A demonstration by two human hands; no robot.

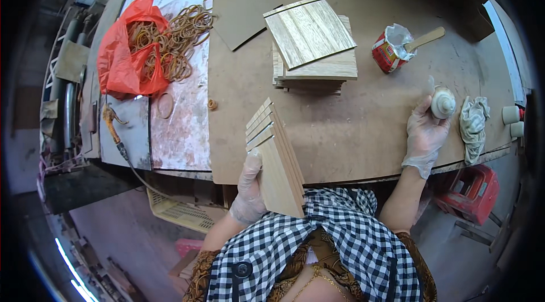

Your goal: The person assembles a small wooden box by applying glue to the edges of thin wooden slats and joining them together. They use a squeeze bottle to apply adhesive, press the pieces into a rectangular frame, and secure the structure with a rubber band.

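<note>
Head view: our left hand (pixel 250 191) grips fanned wooden panels (pixel 277 172) over the bench's (pixel 363 137) front edge, right hand (pixel 426 136) clutches a white bottle (pixel 443 103) toward the right edge — gluing, we reckon; next needs bringing them together.

One head-worn fisheye view, steeply downward, close above the hands (pixel 248 202) and worktable (pixel 352 143).
</note>
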